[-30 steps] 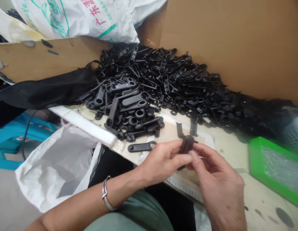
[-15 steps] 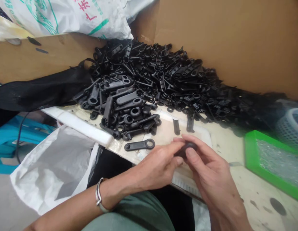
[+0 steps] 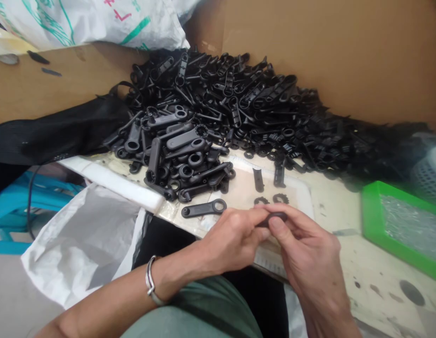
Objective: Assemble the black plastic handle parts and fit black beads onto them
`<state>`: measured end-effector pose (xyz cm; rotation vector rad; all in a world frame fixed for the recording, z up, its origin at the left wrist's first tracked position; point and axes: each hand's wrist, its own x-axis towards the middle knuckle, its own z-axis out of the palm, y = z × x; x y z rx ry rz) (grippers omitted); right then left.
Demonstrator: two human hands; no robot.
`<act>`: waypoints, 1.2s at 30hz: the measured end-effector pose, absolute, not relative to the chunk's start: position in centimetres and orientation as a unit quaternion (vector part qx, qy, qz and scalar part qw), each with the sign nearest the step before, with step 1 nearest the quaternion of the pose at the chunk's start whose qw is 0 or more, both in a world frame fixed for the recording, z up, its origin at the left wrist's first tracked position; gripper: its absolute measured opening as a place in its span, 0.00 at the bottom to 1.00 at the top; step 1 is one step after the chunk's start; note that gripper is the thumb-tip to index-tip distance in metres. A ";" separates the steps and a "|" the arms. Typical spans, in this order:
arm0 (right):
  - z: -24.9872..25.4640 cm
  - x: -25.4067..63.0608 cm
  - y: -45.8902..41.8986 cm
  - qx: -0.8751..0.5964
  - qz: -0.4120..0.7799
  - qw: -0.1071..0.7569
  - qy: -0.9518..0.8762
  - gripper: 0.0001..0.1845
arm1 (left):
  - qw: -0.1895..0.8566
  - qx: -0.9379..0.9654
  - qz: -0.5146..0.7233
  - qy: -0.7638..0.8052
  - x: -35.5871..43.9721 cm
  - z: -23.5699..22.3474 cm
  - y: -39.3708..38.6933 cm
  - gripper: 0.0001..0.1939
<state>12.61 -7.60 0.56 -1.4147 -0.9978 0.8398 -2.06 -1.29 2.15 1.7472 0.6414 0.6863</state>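
Between my hands is a black plastic part (image 3: 275,217), mostly covered by fingers; its rounded end shows. My left hand (image 3: 237,239) pinches it from the left and wears a silver bracelet at the wrist. My right hand (image 3: 311,251) grips the rounded end with thumb and fingers. Just beyond the fingertips two toothed black rings (image 3: 281,199) lie on a pale tray (image 3: 302,190). Farther back on it are a flat black strip (image 3: 258,180) and a similar strip (image 3: 279,173). A black lever with a ring end (image 3: 204,208) lies left of my hands.
A pile of assembled-looking black levers (image 3: 184,138) sits left of the tray, before a larger heap of black parts (image 3: 225,89). On the right stands a green bin (image 3: 371,220) of small clear pieces, near a pale basket (image 3: 431,171). A white sack (image 3: 84,234) hangs open below the table edge.
The view has shifted slightly, and the toothed rings now show beyond my fingers. Both hands keep hold of the black part, which has turned a little flatter.
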 end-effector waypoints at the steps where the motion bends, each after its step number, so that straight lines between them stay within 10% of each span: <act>1: 0.4 12.6 -7.5 -0.607 0.361 0.572 -0.417 0.10 | 0.559 0.730 0.286 0.269 -2.0 2.0 -1.3 0.06; 11: 0.8 13.5 -7.2 -0.654 0.309 0.579 -0.377 0.20 | 0.816 0.369 0.369 0.250 -0.7 2.3 -0.5 0.18; 18: 1.3 12.2 -8.6 -0.695 0.226 0.508 -0.456 0.14 | 0.774 0.423 0.381 0.277 -1.0 1.7 -1.5 0.17; 25: 3.1 16.2 -9.3 -0.612 0.143 0.411 -0.660 0.06 | 0.363 0.845 0.310 0.239 -3.1 3.0 -1.5 0.14; 36: 2.8 14.7 -9.1 -0.661 0.175 0.425 -0.593 0.03 | 0.536 0.766 0.261 0.241 -2.1 2.1 -1.6 0.10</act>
